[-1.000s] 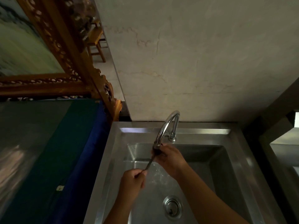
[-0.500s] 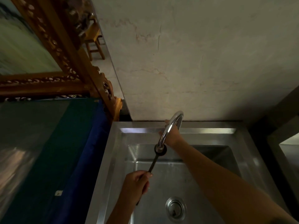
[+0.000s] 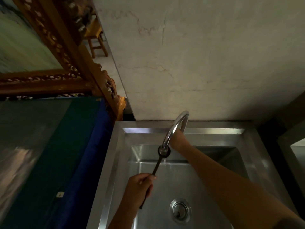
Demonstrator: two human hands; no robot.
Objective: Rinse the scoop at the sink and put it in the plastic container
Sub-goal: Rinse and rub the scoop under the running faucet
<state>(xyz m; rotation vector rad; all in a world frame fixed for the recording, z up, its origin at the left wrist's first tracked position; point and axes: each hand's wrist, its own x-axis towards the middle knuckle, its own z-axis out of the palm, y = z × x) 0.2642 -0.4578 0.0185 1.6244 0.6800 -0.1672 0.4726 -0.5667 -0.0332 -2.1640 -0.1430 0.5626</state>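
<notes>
The stainless steel sink point(image 3: 257, 156) fills the lower centre and right of the frame, its basin bare metal except for the round drain point(image 3: 180, 210) near the bottom, and wet under the spout with a thin trickle of water. The left hand point(image 3: 138, 187), low in the centre, is clamped around the dark handle of the scoop point(image 3: 156, 166), which slants up to the right so that its round bowl sits directly under the outlet of the curved chrome faucet point(image 3: 173, 131). The right hand point(image 3: 177, 139) reaches behind the faucet's arch near the sink's back ledge; whether its fingers are closed on anything cannot be told. A blue cloth point(image 3: 85, 162) hangs beside the sink on the left, below a carved wooden frame point(image 3: 69, 47) in the upper left.
</notes>
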